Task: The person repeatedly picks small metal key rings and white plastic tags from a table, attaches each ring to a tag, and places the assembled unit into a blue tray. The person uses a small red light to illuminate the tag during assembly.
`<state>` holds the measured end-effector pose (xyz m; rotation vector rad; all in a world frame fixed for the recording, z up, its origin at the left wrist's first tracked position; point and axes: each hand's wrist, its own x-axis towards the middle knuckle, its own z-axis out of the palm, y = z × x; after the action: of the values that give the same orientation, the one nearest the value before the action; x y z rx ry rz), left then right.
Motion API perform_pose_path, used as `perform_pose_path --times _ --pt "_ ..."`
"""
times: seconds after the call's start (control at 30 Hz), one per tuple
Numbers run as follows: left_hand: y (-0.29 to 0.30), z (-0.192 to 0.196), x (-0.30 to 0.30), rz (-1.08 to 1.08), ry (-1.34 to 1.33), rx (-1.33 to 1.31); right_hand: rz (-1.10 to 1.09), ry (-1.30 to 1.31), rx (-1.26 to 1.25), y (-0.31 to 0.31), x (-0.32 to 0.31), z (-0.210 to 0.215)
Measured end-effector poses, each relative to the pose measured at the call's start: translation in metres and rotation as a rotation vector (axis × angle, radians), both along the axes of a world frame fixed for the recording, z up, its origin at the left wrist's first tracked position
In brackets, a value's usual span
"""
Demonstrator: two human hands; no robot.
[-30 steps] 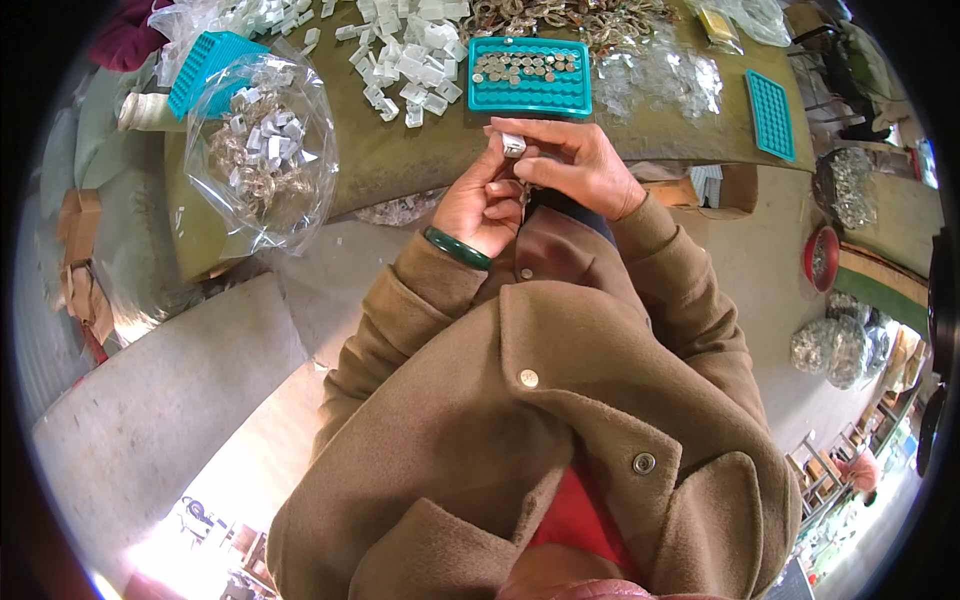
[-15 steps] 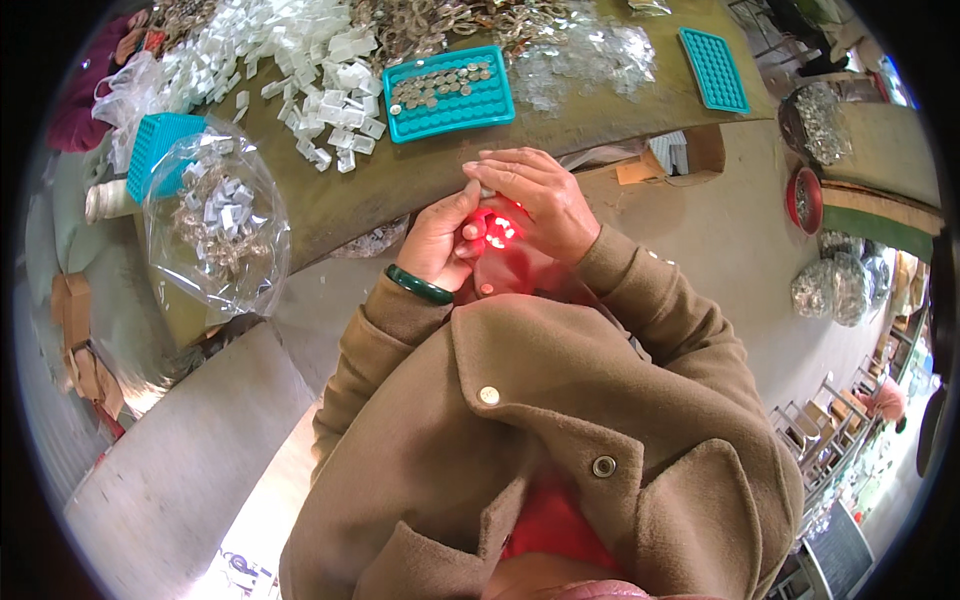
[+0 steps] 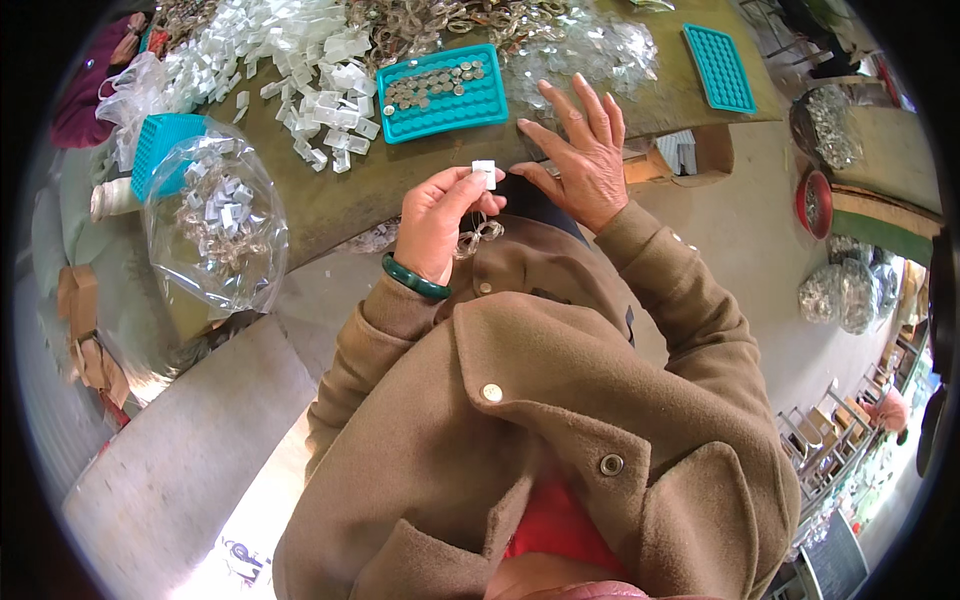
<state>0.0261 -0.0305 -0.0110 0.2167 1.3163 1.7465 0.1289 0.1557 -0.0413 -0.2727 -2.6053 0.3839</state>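
The left hand (image 3: pixel 430 225) grips a small white box (image 3: pixel 484 175) between thumb and fingers; the grip is narrow and closed on the box. Thin wire loops (image 3: pixel 488 231) hang below the same hand. The box is held up near the front edge of the table (image 3: pixel 330 205), in front of the teal tray (image 3: pixel 486 113).

Change of state: half a second ago both hands were together around the box and a red glow showed between them. At present no red glow is visible, and the right hand (image 3: pixel 585 165) is apart from the box. Its fingers are spread wide and no item is visible in it; the palm side is hidden. It is nearest to the clear plastic pieces (image 3: pixel 580 55).

Assessment: the light appears to be off, and the left hand alone supports the box and loops, leaving the right hand free.

Surroundings: silver discs (image 3: pixel 430 88) occupy part of the tray. A pile of white boxes (image 3: pixel 340 105) lies to the left of it.
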Motion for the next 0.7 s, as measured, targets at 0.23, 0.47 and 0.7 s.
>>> perform_pose_path --times 0.23,0.47,0.7 --pt "-0.007 -0.008 -0.002 -0.036 -0.295 -0.013 0.05 0.082 0.014 -0.003 0.006 -0.013" --pt "-0.006 -0.021 0.002 -0.075 -0.379 -0.043 0.15 0.303 -0.035 -0.004 0.003 -0.021" --pt "-0.005 -0.016 0.004 -0.002 -0.439 0.068 0.037 0.19 -1.19 -0.046 -0.002 0.009"
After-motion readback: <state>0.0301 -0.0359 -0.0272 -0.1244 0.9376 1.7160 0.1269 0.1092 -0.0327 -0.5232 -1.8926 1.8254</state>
